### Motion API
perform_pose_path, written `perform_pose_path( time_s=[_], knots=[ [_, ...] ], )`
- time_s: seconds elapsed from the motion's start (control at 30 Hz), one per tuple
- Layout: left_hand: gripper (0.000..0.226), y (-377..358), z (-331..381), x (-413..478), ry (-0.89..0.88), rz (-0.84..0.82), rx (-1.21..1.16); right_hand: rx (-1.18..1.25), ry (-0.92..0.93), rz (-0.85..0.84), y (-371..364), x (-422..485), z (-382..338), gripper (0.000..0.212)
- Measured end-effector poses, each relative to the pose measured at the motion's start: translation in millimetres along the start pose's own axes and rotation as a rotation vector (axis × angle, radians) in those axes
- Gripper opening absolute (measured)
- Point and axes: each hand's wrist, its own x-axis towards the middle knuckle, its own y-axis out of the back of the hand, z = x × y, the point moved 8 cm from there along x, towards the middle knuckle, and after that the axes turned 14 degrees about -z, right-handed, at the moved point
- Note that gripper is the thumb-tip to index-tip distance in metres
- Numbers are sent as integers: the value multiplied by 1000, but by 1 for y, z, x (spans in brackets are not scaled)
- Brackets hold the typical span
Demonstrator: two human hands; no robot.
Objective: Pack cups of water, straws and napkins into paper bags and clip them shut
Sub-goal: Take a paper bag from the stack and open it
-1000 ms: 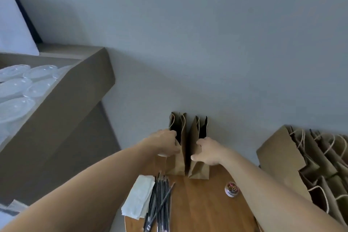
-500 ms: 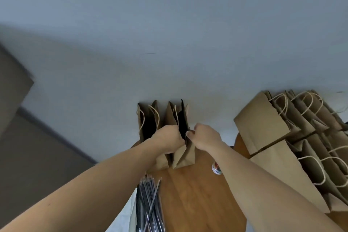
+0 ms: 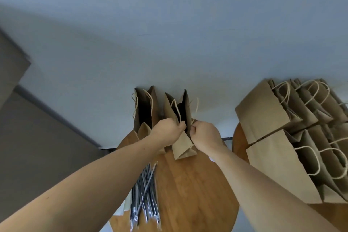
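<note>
Left grip [image 3: 167,130] and right grip [image 3: 205,136] pinching paper bag [image 3: 183,148] mouth, interior dark, contents unclear

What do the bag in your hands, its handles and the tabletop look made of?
The bag looks like matte brown kraft paper: sharp creases, folded base. Its handles are pale twisted cord, likely paper twine. The tabletop is wood or wood-look laminate, smooth with slight sheen; grain streaks show.

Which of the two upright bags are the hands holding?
The right-hand upright bag: the left hand and right hand pinch its open mouth from either side. The left upright bag stands beside it, ungripped.
</note>
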Motion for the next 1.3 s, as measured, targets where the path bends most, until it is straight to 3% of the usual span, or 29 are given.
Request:
perform_pose_path(
  time_s=[0.1,0.23,0.37,0.47,0.57,0.67,0.83,1.1,1.2,1.3],
  knots=[
    [44,-29,-1,-19,62,-16,-96,-10,87,4,-9,-40,7,23],
    [25,-68,-19,-46,154,-90,-110,21,116,-58,-36,-86,36,22],
    [30,-106,-32,-75,190,-90,-186,25,61,-114,-65,-121,75,26],
    [23,-128,-38,-93,214,-80,-108,73,4,-174,-80,-138,94,37],
    [21,-146,-36,-104,227,-97,-65,67,-16,-181,-80,-144,95,32],
    [24,-149,-26,-105,205,-98,-35,-35,-28,-131,-71,-140,86,20],
    [16,-144,-26,-104,242,-54,26,-54,-113,-90,-64,-125,83,23],
    [14,-123,-97,-118,445,91,40,-219,-181,-50,-48,-136,121,21],
    [16,-131,-100,-121,379,69,38,-192,-187,-80,-54,-136,122,16],
    [31,-143,-80,-116,256,38,9,-159,-84,-102,-67,-134,103,15]
  ],
)
